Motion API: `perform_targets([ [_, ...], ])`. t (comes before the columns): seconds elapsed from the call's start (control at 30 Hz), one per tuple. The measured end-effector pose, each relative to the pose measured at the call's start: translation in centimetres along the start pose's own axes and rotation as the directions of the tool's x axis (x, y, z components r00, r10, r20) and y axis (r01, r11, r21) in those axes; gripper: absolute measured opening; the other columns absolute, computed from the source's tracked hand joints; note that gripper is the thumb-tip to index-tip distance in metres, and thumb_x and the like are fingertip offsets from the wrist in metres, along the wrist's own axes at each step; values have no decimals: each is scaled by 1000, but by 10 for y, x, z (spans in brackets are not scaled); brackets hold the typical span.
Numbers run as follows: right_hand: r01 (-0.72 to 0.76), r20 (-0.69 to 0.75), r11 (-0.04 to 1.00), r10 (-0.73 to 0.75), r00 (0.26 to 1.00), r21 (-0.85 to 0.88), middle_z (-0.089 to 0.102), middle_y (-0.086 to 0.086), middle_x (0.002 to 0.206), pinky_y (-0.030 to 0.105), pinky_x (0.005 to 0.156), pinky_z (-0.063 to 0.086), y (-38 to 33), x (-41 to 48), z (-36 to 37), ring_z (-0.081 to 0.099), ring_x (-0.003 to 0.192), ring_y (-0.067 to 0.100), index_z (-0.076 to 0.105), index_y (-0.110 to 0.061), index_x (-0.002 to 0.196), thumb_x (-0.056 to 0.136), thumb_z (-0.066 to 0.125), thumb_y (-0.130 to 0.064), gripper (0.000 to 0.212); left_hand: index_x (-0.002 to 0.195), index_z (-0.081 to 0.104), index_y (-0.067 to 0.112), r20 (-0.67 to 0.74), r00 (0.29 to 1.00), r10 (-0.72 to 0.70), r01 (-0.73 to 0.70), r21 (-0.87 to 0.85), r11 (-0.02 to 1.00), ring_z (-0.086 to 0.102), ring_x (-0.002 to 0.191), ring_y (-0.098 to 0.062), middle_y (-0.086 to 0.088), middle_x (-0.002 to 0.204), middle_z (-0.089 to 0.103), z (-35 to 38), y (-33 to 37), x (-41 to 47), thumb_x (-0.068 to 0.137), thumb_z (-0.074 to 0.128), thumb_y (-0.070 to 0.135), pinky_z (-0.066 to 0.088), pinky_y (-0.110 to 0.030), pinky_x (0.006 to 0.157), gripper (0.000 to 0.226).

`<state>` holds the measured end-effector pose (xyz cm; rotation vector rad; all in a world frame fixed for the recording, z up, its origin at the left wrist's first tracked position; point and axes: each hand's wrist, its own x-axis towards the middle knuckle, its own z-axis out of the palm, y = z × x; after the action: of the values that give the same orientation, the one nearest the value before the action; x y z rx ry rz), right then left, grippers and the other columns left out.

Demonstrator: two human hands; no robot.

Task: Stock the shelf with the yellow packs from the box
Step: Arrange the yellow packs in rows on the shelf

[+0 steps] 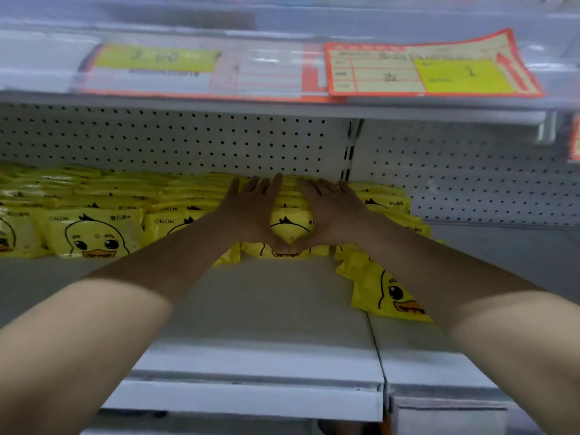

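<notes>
1. Yellow packs (290,226) sit stacked mid-frame, far back on the shelf (266,309).
2. Left grip (254,211) and right grip (332,211) lie flat on top, fingers straight, clasping nothing.
3. Press evenly; push the stack square with its neighbours.
4. Loose pack (389,296), lower right, likely goes next.

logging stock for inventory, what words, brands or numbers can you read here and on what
"ckak": brand, upper left on the yellow pack.
"婴儿湿巾": upper right on the same pack, small.
Yellow price tag on the upper shelf edge: writing too blurred to read.
Orange price card: too blurred to read.
</notes>
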<state>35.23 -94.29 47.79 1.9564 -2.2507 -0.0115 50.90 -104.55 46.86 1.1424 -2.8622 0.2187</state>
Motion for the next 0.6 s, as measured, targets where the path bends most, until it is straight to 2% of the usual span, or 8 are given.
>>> perform_targets([
  [0.13,-55,-62,998,53,997,-30,14,6,164,51,122,4,-3,2,6,10,152,23,0,-20,158,61,68,-81,133,153,-13,15,-98,995,-24,29,46,999,3,150,-27,-9,162,9,7,11,0,58,67,81,2,-55,119,141],
  [0.3,-58,-47,998,57,997,-31,5,5,166,51,123,2,-2,-3,4,2,153,23,-5,-19,158,56,73,-80,142,152,-20,16,-50,999,-4,9,94,996,-3,150,-29,-10,163,3,1,-2,-10,48,72,81,0,-56,119,153],
  [0.4,-40,-20,997,39,999,-65,0,6,166,53,122,2,-8,-3,7,-2,153,25,-9,-18,157,47,78,-78,153,151,-22,16,4,1000,-6,5,194,981,-4,150,-32,-12,163,-1,0,-10,-17,47,80,72,-1,-56,119,157],
  [0.5,-67,-42,993,64,997,-95,0,8,166,53,122,1,-14,0,14,-2,153,27,-10,-19,157,46,81,-75,153,150,-23,16,-1,1000,22,-21,274,962,-5,150,-32,-13,163,-1,3,-14,-16,51,82,68,-3,-56,119,154],
  [0.6,-83,-50,994,79,996,-67,1,8,166,52,122,0,-15,-1,13,-2,153,26,-8,-20,157,48,78,-78,150,150,-23,16,-2,997,80,-77,247,966,-6,150,-31,-12,163,-1,2,-15,-14,50,78,73,-2,-56,119,153],
])
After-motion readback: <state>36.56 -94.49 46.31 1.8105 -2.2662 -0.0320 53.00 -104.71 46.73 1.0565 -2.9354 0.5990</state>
